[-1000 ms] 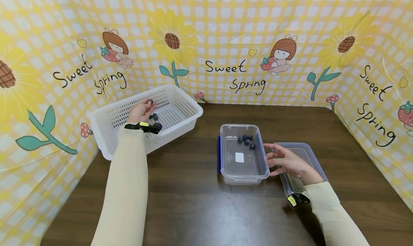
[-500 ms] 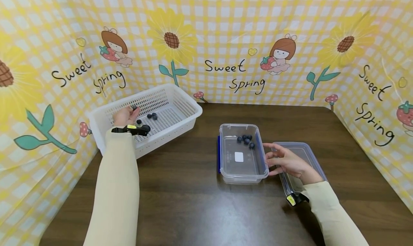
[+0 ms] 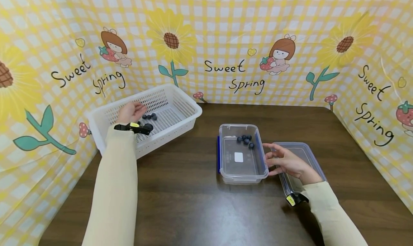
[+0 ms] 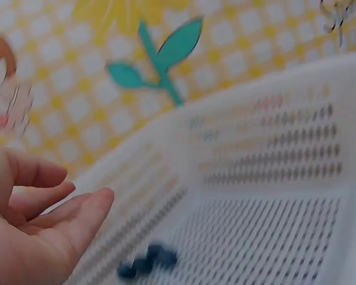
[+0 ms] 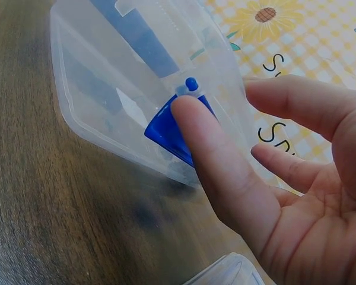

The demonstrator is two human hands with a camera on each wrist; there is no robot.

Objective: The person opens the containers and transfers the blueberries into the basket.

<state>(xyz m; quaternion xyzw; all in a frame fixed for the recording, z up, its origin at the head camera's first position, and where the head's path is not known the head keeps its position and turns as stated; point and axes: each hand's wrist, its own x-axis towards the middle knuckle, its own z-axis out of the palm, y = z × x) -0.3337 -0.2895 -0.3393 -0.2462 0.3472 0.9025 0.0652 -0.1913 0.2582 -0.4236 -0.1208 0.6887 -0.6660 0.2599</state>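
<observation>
My left hand [image 3: 129, 112] hovers inside the white perforated basket [image 3: 190, 111], its fingers loosely extended and holding nothing in the left wrist view. Just right of those fingers, several blueberries [image 3: 149, 117] lie on the basket floor, and they show blurred as dark blueberries [image 4: 148, 259] in the left wrist view. My right hand [image 3: 288, 163] rests beside the clear plastic container [image 3: 230, 169], fingers spread at its right wall. Close up, the right thumb [image 5: 210, 160] lies against the container's blue clip [image 5: 169, 127]. Several blueberries [image 3: 246, 141] sit inside the container.
A clear lid [image 3: 301, 151] lies on the dark wooden table [image 3: 193, 203], partly under my right hand. Yellow checked cloth [image 3: 226, 34] with printed flowers stands up behind and along both sides of the table.
My left hand moved left within the basket, then slightly back right. The blueberry it held has been let go and lies beside the others there. The right hand stays put.
</observation>
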